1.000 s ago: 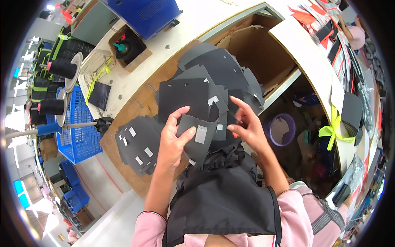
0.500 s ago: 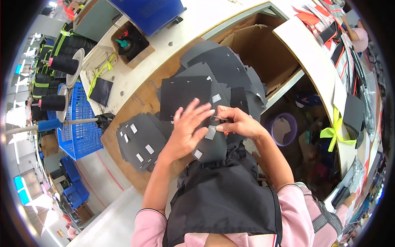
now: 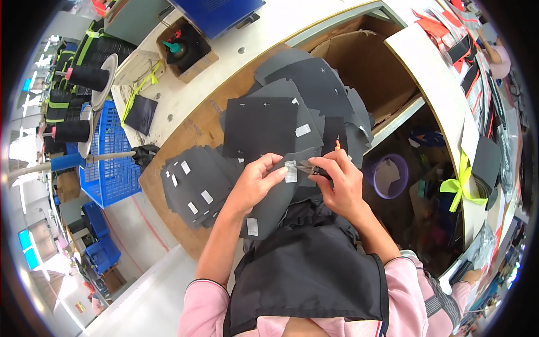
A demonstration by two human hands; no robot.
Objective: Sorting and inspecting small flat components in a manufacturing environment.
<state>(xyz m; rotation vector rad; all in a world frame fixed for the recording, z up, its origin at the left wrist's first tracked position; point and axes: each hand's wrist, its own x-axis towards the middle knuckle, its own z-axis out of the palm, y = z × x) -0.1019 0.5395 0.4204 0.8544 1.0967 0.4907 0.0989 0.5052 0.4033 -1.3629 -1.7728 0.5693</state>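
Note:
My left hand is closed, pinching the edge of a dark grey fabric piece between thumb and fingers. A white patch on this piece lies right beside my left fingertips; a second white patch shows at its lower end. In my right hand is a pair of small thread snips, metal blades pointing left at the edge of the upper patch. Whether the blades touch a thread is too small to tell. Beyond my hands lies a heap of similar dark pieces, some with white patches.
To the left sits another stack of dark pieces with white patches. A cardboard box stands open at the far right, with a purple bin below. Thread cones and a blue basket are left. A co-worker's arm shows at right.
My left hand has gone from spread fingers to pinching the fabric edge. The piece has tilted and lifted, and my right hand has turned the snips' blades toward the patch.

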